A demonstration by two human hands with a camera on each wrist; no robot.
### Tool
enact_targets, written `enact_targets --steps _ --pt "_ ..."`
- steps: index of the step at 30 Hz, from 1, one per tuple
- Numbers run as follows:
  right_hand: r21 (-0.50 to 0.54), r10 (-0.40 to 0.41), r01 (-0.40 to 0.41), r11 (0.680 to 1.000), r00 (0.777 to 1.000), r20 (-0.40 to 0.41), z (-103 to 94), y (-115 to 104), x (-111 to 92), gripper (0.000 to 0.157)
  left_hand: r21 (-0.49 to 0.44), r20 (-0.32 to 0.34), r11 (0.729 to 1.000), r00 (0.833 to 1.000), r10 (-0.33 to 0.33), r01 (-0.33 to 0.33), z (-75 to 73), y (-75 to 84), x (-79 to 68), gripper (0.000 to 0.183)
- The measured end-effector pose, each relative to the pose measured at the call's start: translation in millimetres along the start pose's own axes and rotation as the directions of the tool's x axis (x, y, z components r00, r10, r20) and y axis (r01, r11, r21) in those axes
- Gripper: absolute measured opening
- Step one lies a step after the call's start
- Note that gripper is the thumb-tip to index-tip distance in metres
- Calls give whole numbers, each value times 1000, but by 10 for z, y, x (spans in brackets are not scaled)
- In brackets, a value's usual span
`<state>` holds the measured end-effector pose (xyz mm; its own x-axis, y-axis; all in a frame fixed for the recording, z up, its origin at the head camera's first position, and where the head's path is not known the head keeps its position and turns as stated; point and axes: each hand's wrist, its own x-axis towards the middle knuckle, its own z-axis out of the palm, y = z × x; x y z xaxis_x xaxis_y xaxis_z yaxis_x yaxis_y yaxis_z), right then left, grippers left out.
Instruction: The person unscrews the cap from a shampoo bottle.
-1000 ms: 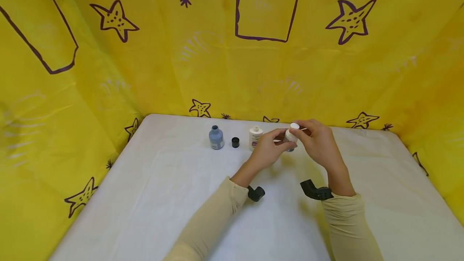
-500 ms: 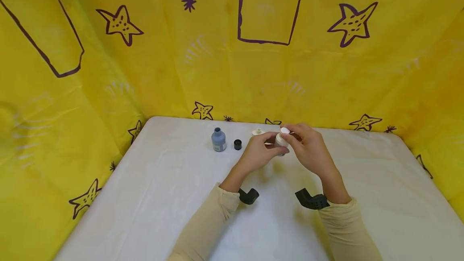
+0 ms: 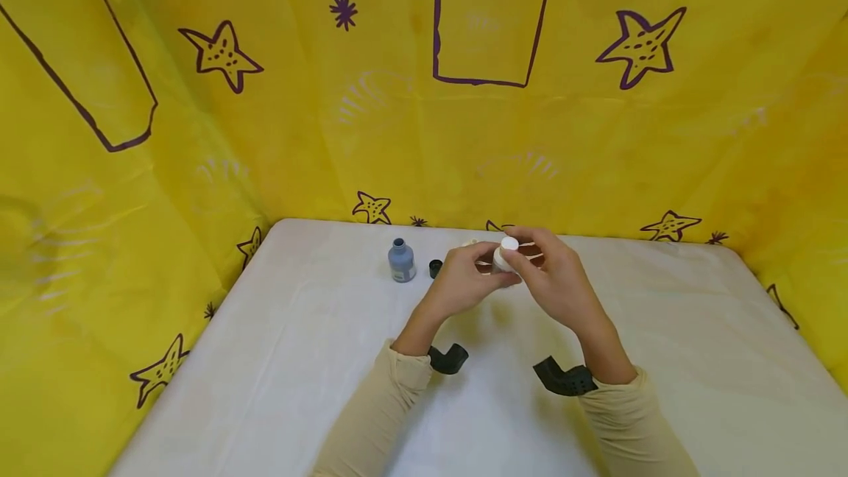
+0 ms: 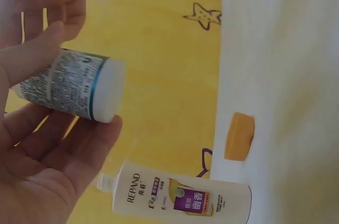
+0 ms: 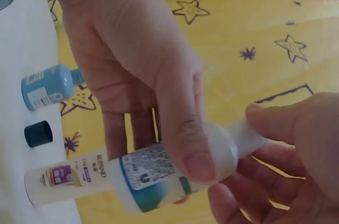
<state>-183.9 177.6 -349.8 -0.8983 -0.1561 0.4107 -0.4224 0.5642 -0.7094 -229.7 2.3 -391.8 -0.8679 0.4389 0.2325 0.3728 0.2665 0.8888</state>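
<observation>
My left hand grips the body of a small white bottle with a printed label and a blue-green band, raised above the table. At its top, the thumb and fingers of my right hand pinch the white cap. Whether the cap is loose or seated cannot be told. Behind my left hand stands an uncapped cream REPAND bottle, mostly hidden in the head view. Left of both hands are an open blue bottle and a black cap, partly covered by the left hand.
A small orange block-like piece lies on the white-covered table near the cream bottle. Yellow cloth with purple star drawings walls the table's back and sides. A dark curved mount juts from the right wrist.
Both hands have moved left and slightly down in the head view, carrying the small white bottle. The left hand now covers more of the cream bottle and part of the black cap.
</observation>
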Motion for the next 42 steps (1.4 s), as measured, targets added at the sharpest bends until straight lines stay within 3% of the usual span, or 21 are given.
enact_targets --steps 4,10,15,21,30,36,42 --pt "33 45 -43 999 998 -46 40 -27 -9 33 16 -29 999 999 31 -30 -11 9 -19 38" --pt "-1 72 -72 997 988 -139 82 -42 -20 33 41 -5 996 997 78 -78 -14 -3 -21 33" --pt "-36 61 -68 997 982 -177 99 -32 -20 31 60 3 996 998 70 -70 -19 -21 -17 39" --pt "-47 -7 -2 999 984 -178 100 -18 -27 24 68 2 995 997 73 -73 -26 -22 -25 42" --pt "-96 -198 186 978 971 -132 -13 -21 -41 22 105 34 964 970 241 -243 -24 20 -24 39" --pt "-68 -250 245 967 965 -83 -83 18 -44 25 101 98 967 969 225 -235 -48 79 -56 33" --pt "-14 -290 290 957 956 -47 -134 48 -44 25 129 143 949 953 268 -286 -66 116 -57 26"
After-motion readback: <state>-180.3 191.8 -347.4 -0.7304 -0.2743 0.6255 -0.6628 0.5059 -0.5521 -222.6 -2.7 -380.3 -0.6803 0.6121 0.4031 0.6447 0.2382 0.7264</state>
